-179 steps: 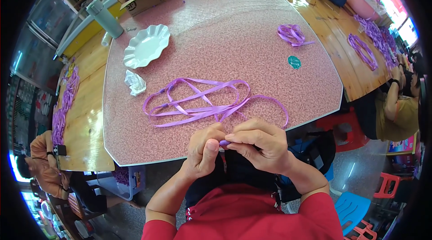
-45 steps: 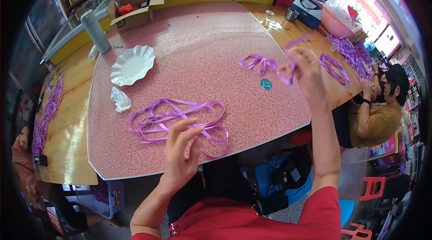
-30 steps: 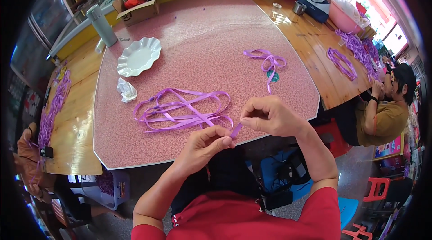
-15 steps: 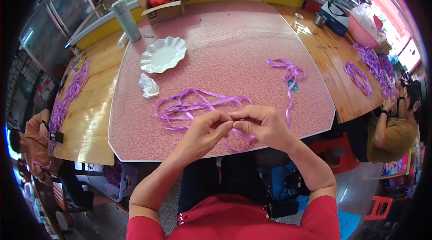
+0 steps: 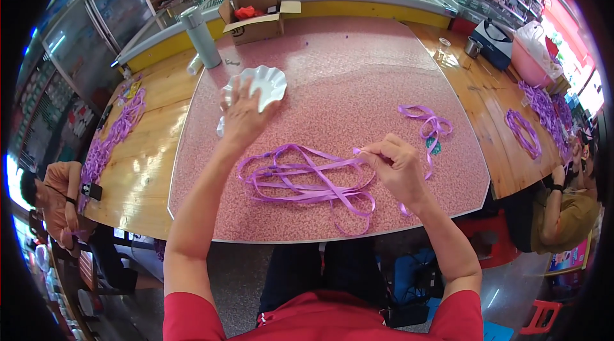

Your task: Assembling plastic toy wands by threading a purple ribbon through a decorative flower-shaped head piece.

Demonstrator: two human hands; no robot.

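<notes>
A long, flat, glossy purple ribbon (image 5: pixel 307 178) lies in loose overlapping loops on the pink speckled counter (image 5: pixel 358 79), between the white scalloped dish (image 5: pixel 265 82) and the counter's near edge, and the right hand (image 5: pixel 396 165) pinches one end of it at the right side of the pile. The left hand (image 5: pixel 242 117) reaches over the near rim of the white scalloped dish with fingers spread; whether it touches the dish or holds anything is hard to make out, since its back faces the camera. A crumpled clear scrap just left of that hand is mostly hidden.
</notes>
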